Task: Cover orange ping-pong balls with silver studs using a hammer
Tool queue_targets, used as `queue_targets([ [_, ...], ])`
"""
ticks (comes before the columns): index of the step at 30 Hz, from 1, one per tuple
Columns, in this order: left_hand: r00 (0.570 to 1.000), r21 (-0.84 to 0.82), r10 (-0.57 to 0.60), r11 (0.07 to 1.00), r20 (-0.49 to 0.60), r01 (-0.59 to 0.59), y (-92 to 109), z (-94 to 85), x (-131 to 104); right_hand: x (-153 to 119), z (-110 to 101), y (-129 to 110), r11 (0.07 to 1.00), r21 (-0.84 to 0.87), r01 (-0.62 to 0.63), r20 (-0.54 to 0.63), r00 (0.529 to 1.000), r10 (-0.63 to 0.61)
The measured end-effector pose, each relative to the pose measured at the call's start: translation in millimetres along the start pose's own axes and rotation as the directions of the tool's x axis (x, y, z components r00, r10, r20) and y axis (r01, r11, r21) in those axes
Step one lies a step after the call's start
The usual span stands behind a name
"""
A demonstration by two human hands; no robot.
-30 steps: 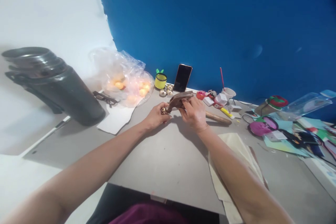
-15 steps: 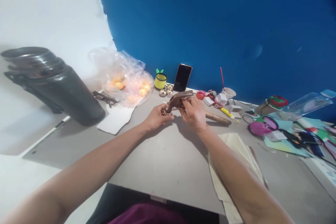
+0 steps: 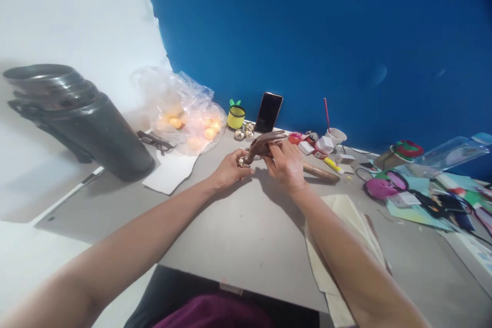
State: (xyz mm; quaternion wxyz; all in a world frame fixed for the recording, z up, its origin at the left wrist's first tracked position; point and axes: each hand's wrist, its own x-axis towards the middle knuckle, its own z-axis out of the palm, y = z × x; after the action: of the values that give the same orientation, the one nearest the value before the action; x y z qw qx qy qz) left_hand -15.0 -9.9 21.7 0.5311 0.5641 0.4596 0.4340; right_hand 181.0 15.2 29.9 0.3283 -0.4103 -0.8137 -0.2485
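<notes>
Between the fingers of my left hand (image 3: 229, 171) is a small shiny gold-coloured ball (image 3: 242, 162) that looks like a jingle bell. My right hand (image 3: 286, 163) grips a claw hammer (image 3: 265, 144) close below its rusty brown head. The hammer's striking face sits right at the ball, but whether the two touch I cannot tell. Its wooden handle (image 3: 322, 172) sticks out to the right beyond my right hand. Several more shiny balls (image 3: 244, 134) lie behind, beside a yellow cup (image 3: 236, 117) with green tips.
A phone (image 3: 269, 113) leans against the blue wall. To the left stand a dark flask (image 3: 88, 123), glasses (image 3: 156, 141), white paper (image 3: 169, 171) and a plastic bag (image 3: 184, 113) of orange fruit. A cream cloth (image 3: 338, 225) lies under my right forearm; a paper cup (image 3: 336, 136) stands behind.
Both hands keep their hold, with the hammer head still at the ball. The ball shows slightly more between the left fingers. The view has shifted a little.
</notes>
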Motion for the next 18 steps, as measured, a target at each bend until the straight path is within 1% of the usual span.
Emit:
queue_targets([
  [2,1.0,0.011,0.004,1.0,-0.009,-0.004,-1.6,-0.1,-0.1,-0.4,0.4,-0.4,1.0,0.007,0.01,0.016,1.0,-0.01],
  [4,1.0,0.016,0.002,1.0,-0.014,-0.001,-3.7,-0.2,0.1,-0.6,0.3,-1.1,1.0,0.006,-0.001,0.009,1.0,0.001],
  [10,1.0,-0.005,-0.023,1.0,0.018,0.024,-4.5,-0.2,1.0,-1.0,-0.4,-2.0,1.0,0.019,-0.004,0.028,1.0,0.004],
  [14,1.0,0.022,0.007,1.0,0.031,-0.008,-3.1,-0.7,0.6,-1.4,0.5,-0.7,1.0,0.01,-0.01,-0.001,1.0,0.01],
  [18,1.0,0.029,0.014,0.999,0.02,-0.015,-2.8,-1.2,0.7,-1.5,1.1,-0.5,1.0,0.012,-0.012,0.005,1.0,0.012],
])
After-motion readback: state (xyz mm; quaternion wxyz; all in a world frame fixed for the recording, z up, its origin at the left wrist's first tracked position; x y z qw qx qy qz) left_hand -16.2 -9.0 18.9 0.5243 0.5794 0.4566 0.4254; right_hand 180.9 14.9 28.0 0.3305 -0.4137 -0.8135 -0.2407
